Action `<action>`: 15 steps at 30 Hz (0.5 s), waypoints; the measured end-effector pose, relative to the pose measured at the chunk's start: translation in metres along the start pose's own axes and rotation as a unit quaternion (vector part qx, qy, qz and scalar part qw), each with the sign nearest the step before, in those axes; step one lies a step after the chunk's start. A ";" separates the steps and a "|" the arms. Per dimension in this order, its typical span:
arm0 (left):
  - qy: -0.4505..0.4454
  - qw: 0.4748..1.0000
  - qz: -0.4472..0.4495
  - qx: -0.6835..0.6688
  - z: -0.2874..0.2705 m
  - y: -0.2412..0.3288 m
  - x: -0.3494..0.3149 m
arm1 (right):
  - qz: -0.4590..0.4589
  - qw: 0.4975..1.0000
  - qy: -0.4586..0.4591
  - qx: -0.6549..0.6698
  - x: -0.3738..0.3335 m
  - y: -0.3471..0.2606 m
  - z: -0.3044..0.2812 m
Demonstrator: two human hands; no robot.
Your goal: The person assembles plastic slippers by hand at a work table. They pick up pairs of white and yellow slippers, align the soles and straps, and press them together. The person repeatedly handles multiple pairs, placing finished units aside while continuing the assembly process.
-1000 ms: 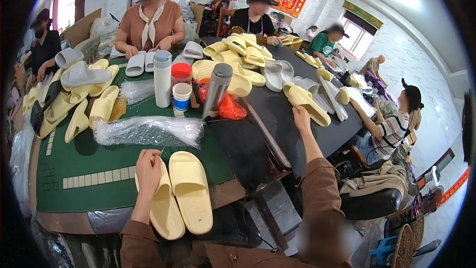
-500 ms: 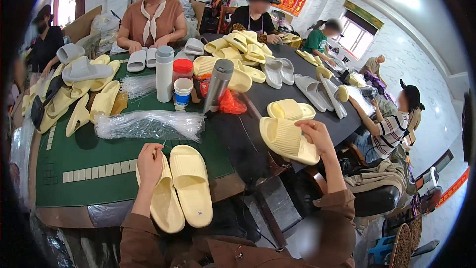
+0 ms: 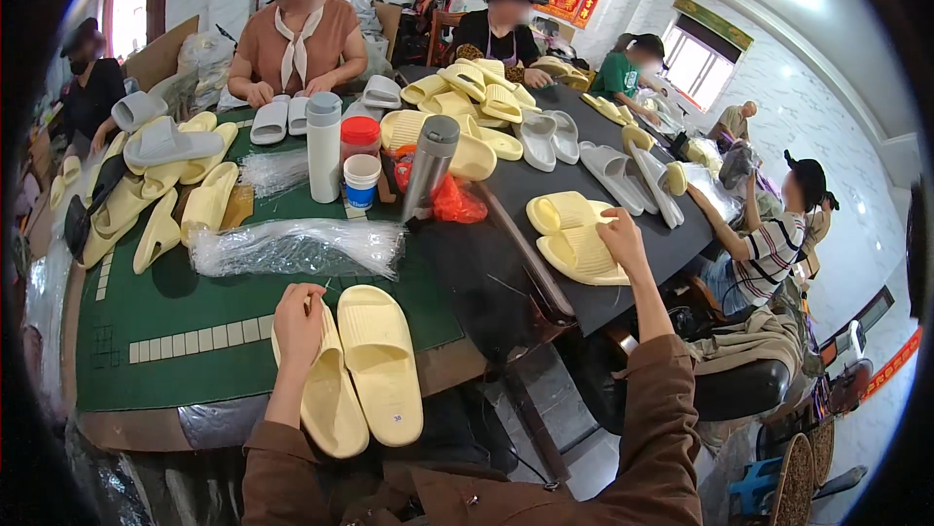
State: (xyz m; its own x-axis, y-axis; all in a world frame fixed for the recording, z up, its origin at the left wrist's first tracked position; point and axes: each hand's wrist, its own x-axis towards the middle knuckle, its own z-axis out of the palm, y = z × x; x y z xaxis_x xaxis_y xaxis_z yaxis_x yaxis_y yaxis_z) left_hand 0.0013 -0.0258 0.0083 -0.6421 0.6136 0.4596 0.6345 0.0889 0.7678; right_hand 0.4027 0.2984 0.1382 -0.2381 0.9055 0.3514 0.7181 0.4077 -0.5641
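Green table covering (image 3: 214, 370) is spread left of the steel tumbler (image 3: 429, 168). Nearer than it, yellow slides (image 3: 382, 375) are overlapped by the left hand (image 3: 299, 326); right of it, a second yellow pair (image 3: 576, 247) is touched by the right hand (image 3: 626, 242). Whether either hand grips cannot be told.

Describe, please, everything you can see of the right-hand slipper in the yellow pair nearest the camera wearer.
The right-hand yellow slipper looks moulded in one piece of smooth, foam-like material, with a broad ribbed strap and a small mark near the heel. It lies sole-down, toe end pointing away from the wearer, its heel reaching past the near edge of the green tabletop. Its left side meets the other slipper, where the left hand is.
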 end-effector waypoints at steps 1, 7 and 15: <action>0.001 1.000 -0.001 0.002 -0.002 -0.001 -0.001 | 0.006 1.000 0.002 0.012 0.002 0.001 0.005; 0.008 1.000 -0.004 -0.016 0.000 0.005 0.000 | 0.040 0.990 -0.082 0.105 0.019 0.026 0.015; 0.087 0.990 -0.030 -0.111 -0.038 0.005 0.008 | 0.212 0.864 -0.216 0.402 -0.032 -0.026 0.000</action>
State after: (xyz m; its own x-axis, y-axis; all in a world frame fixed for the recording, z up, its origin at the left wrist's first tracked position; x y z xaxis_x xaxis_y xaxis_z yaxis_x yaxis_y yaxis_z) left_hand -0.0166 -0.0498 0.0330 -0.7521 0.4668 0.4652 0.4956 -0.0646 0.8661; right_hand 0.3916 0.2588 0.1419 -0.4119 0.8824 -0.2274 0.1559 -0.1776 -0.9717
